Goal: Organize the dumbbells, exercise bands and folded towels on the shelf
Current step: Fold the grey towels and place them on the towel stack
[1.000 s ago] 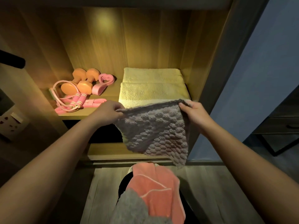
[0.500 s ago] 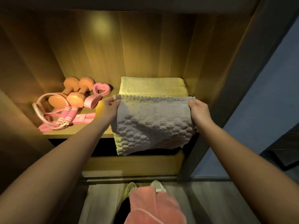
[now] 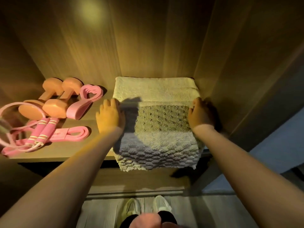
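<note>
A grey knobbly towel point(image 3: 162, 139) lies on the folded cream towels point(image 3: 154, 88) at the right of the shelf point(image 3: 69, 151), its front edge hanging over the shelf lip. My left hand point(image 3: 110, 116) rests flat at the grey towel's left edge, fingers pointing inward. At the right edge, against the side wall, my right hand point(image 3: 201, 113) curls its fingers on the towel. Two orange dumbbells point(image 3: 54, 97) lie at the back left, with a pink heart-shaped band point(image 3: 87, 102) beside them. In front are a pink jump rope point(image 3: 42, 131) and a flat pink band point(image 3: 73, 134).
Wooden back and side walls close in the compartment. A lower shelf board point(image 3: 136, 180) shows beneath. My white shoes point(image 3: 146, 207) stand on the grey floor, and a pink cloth point(image 3: 146, 221) sits at the bottom edge of the view.
The grey towel went from hanging in front of the shelf to lying on the cream stack. Both hands moved forward with it, and my view came closer to the shelf.
</note>
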